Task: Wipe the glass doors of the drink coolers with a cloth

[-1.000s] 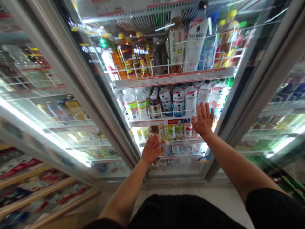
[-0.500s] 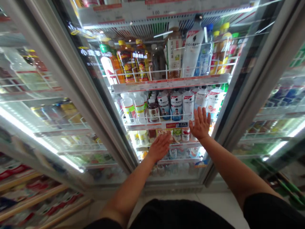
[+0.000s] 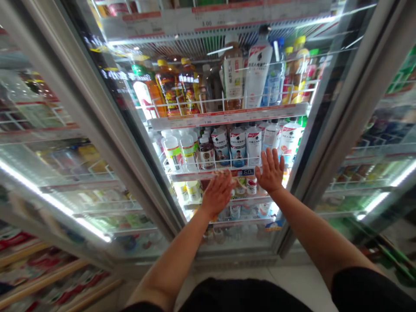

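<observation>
My right hand, fingers stretched and a little apart, is held up flat in front of a glass door of a drinks fridge. My left hand is lower and to the left, its fingers extended and angled to the upper right. Neither holds anything. Whether the palms touch the glass I cannot tell. Behind the door, white-labelled bottles stand on a middle shelf, near both hands. A small dark-capped price display shows on the shelf edge between them.
An upper shelf holds tea bottles and a tall white-labelled bottle. Metal door frames run along both sides. More fridge shelves lie left and right. At lower left are racks with packaged goods.
My left hand has risen slightly, its fingers now nearer the shelf edge. My right hand has barely moved. The view has shifted a little, so the shelves appear slightly left.
</observation>
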A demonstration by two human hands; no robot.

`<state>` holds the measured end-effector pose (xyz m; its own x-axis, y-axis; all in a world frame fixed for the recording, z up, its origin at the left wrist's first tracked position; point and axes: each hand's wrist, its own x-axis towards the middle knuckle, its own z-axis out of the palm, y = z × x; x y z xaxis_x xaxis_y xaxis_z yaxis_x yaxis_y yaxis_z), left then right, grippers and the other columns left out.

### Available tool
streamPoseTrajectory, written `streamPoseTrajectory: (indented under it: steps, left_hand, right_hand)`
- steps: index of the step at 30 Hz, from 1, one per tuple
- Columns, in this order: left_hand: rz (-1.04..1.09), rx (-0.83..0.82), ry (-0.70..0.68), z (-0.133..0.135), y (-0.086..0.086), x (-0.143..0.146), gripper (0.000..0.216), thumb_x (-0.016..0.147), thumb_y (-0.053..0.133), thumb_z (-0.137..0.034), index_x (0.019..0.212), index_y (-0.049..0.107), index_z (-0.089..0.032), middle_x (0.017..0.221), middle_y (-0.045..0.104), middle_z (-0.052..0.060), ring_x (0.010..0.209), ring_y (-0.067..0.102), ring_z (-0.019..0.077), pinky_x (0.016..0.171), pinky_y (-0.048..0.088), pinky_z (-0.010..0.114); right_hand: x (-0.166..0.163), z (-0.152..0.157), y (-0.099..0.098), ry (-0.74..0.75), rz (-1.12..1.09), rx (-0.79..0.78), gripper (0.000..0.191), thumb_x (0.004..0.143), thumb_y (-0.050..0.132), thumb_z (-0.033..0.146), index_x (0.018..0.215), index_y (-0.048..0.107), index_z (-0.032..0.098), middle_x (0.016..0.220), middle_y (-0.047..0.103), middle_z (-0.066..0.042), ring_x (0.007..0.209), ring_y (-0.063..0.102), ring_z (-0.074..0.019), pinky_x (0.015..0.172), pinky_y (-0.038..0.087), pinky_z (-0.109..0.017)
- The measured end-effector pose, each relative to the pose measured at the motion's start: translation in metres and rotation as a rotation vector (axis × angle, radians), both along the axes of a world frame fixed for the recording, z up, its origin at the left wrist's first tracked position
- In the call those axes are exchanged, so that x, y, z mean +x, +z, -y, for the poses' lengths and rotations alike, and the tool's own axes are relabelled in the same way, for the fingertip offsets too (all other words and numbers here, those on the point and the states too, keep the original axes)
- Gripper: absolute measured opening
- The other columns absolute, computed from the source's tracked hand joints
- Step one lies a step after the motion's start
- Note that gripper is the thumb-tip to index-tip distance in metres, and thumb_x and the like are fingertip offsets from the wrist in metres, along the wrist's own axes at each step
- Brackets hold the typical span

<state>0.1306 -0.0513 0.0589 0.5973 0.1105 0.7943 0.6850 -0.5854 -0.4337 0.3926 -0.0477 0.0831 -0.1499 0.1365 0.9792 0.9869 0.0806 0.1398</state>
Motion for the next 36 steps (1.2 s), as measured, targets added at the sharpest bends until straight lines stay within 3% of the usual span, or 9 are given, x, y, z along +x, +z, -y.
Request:
streamPoseTrajectory:
  steps: [2, 4, 10, 16, 18, 25, 28, 32, 36]
  left_hand:
    - [-0.074, 0.023, -0.056, 0.002, -0.013, 0.001, 0.044, 0.094, 0.052, -0.032, 0.137, 0.055, -0.033, 0.151, 0.048, -0.003, 0.152, 0.018, 0.0120, 0.127, 0.010, 0.035]
    - [-0.082, 0.031, -0.060, -0.002, 0.002, 0.000, 0.046, 0.094, 0.052, -0.030, 0.140, 0.052, -0.032, 0.150, 0.049, -0.003, 0.152, 0.016, 0.0116, 0.128, 0.007, 0.035]
    - [0.219, -0.072, 0.112, -0.020, 0.118, -0.003, 0.061, 0.097, 0.046, -0.034, 0.155, 0.028, -0.027, 0.164, 0.024, 0.003, 0.154, -0.002, 0.0247, 0.127, 0.006, 0.053]
    - [0.147, -0.152, 0.095, -0.014, 0.091, 0.010, 0.056, 0.097, 0.044, -0.038, 0.153, 0.034, -0.030, 0.162, 0.029, 0.002, 0.154, 0.000, 0.0254, 0.126, 0.010, 0.054]
    - [0.056, -0.153, 0.072, -0.014, 0.098, 0.012, 0.055, 0.098, 0.042, -0.037, 0.152, 0.034, -0.033, 0.161, 0.031, -0.001, 0.155, 0.004, 0.0239, 0.127, 0.011, 0.051]
    - [0.273, -0.092, 0.106, -0.015, 0.215, 0.022, 0.058, 0.100, 0.034, -0.039, 0.156, 0.026, -0.024, 0.165, 0.021, 0.004, 0.154, -0.003, 0.0262, 0.126, 0.007, 0.055]
    - [0.280, -0.087, 0.052, -0.013, 0.202, 0.044, 0.059, 0.100, 0.034, -0.040, 0.155, 0.028, -0.023, 0.165, 0.023, 0.005, 0.154, -0.010, 0.0252, 0.126, 0.001, 0.053]
    - [-0.057, -0.105, -0.093, -0.017, 0.174, 0.067, 0.058, 0.100, 0.035, -0.041, 0.155, 0.026, -0.027, 0.164, 0.024, -0.001, 0.151, -0.017, 0.0188, 0.127, -0.002, 0.049]
    - [0.030, -0.094, -0.040, -0.020, 0.214, 0.061, 0.060, 0.100, 0.036, -0.041, 0.156, 0.022, -0.027, 0.166, 0.016, -0.003, 0.150, -0.021, 0.0180, 0.127, -0.006, 0.049]
  right_hand:
    - [0.001, -0.001, -0.002, 0.024, -0.032, -0.033, 0.061, 0.095, 0.047, 0.036, 0.152, 0.038, 0.018, 0.151, 0.049, -0.014, 0.147, 0.036, -0.0280, 0.122, 0.019, -0.048]
    - [0.002, -0.003, -0.004, 0.049, -0.059, -0.065, 0.061, 0.095, 0.047, 0.037, 0.152, 0.038, 0.019, 0.152, 0.048, -0.014, 0.147, 0.035, -0.0284, 0.123, 0.018, -0.049]
    - [0.004, -0.004, -0.006, 0.048, -0.057, -0.076, 0.063, 0.094, 0.047, 0.038, 0.153, 0.036, 0.018, 0.153, 0.045, -0.015, 0.149, 0.031, -0.0293, 0.122, 0.018, -0.051]
    - [0.000, 0.000, 0.001, 0.008, 0.023, 0.032, 0.066, 0.094, 0.049, 0.034, 0.154, 0.031, 0.014, 0.151, 0.048, -0.016, 0.151, 0.028, -0.0262, 0.123, 0.020, -0.046]
    - [-0.001, 0.002, 0.003, -0.004, 0.038, 0.044, 0.066, 0.095, 0.048, 0.034, 0.154, 0.030, 0.013, 0.150, 0.049, -0.016, 0.151, 0.026, -0.0256, 0.123, 0.020, -0.045]
    - [0.001, 0.001, 0.000, 0.008, 0.009, 0.009, 0.066, 0.095, 0.047, 0.035, 0.155, 0.030, 0.014, 0.153, 0.045, -0.016, 0.151, 0.028, -0.0276, 0.122, 0.021, -0.047]
    - [0.002, -0.001, -0.003, 0.014, -0.022, -0.044, 0.064, 0.095, 0.045, 0.036, 0.155, 0.031, 0.016, 0.155, 0.043, -0.015, 0.150, 0.030, -0.0292, 0.122, 0.020, -0.049]
    - [0.003, -0.001, -0.004, 0.067, -0.034, -0.044, 0.065, 0.095, 0.047, 0.035, 0.155, 0.030, 0.017, 0.155, 0.043, -0.014, 0.150, 0.028, -0.0279, 0.123, 0.017, -0.049]
    - [0.003, -0.001, -0.005, 0.039, -0.046, -0.065, 0.061, 0.095, 0.045, 0.037, 0.153, 0.037, 0.017, 0.155, 0.044, -0.014, 0.149, 0.030, -0.0292, 0.122, 0.019, -0.050]
